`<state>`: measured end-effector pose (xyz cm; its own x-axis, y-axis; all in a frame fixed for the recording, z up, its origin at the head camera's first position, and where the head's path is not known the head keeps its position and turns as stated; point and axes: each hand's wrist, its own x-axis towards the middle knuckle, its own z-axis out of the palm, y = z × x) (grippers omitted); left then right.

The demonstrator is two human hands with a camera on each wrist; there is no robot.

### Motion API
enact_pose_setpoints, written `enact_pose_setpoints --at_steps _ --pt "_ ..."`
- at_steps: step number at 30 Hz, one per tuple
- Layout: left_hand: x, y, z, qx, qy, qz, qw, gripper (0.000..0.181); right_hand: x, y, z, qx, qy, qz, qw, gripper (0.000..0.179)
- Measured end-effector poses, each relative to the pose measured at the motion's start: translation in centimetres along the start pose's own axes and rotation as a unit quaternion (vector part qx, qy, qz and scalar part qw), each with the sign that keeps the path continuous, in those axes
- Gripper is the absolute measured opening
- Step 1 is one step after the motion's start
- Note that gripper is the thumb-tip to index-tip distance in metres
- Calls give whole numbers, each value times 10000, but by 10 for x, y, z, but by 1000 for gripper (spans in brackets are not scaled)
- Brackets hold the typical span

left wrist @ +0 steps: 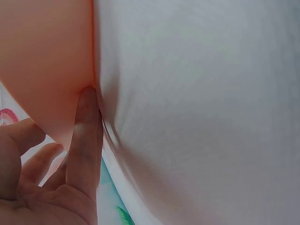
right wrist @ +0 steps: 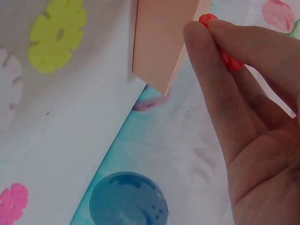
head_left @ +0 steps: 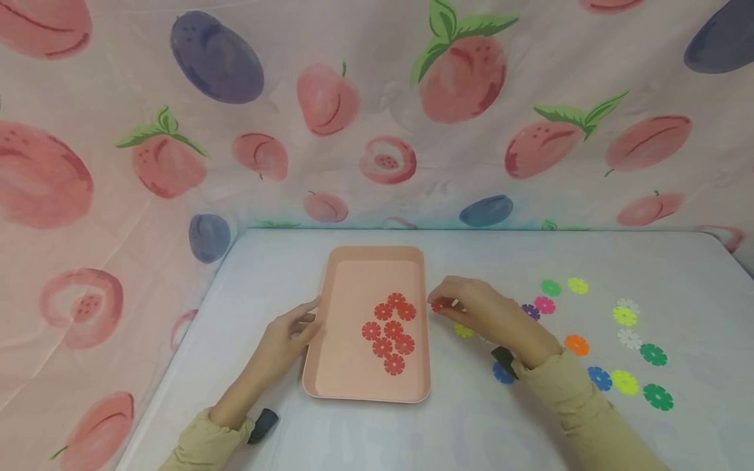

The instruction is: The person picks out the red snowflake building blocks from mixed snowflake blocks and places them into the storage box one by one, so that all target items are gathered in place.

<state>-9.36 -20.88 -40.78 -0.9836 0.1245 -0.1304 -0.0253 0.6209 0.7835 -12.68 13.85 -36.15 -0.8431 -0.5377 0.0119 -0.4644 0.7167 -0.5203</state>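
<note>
A pink tray (head_left: 341, 383) lies lengthwise in front of me, with several red notched plastic discs (head_left: 393, 330) grouped in its right half. My left hand (head_left: 288, 337) is at the tray's left side; the left wrist view has its fairly straight fingers (left wrist: 84, 140) touching the outer wall. Just outside the right rim, my right hand (head_left: 474, 304) pinches a red notched disc (right wrist: 230, 61) between thumb and fingers, raised near the rim. The hand hides part of that disc. Beneath and beside this hand lie a yellow disc (head_left: 463, 330) and a purple disc (head_left: 530, 312), partly covered.
Right of the tray, loose notched discs are scattered on the white table (head_left: 471, 425): an orange disc (head_left: 576, 345), a pink disc (head_left: 544, 305), a blue disc (head_left: 599, 378), a green disc (head_left: 658, 396) and others. A fruit-patterned cloth (head_left: 377, 78) hangs behind and at the left.
</note>
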Motion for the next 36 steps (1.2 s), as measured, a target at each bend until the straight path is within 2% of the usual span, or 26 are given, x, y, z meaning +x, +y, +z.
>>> enact_pose_setpoints --at_steps 8,29,36 --pt "0 0 0 38 10 22 10000 50 12 -1 5 33 147 -296 9994 27" --pt "0 2 1 -157 -37 -102 9998 50 33 -5 13 137 122 -391 9991 26" --pt "0 1 1 -155 -16 -50 9999 49 39 -5 16 226 125 -429 9987 28"
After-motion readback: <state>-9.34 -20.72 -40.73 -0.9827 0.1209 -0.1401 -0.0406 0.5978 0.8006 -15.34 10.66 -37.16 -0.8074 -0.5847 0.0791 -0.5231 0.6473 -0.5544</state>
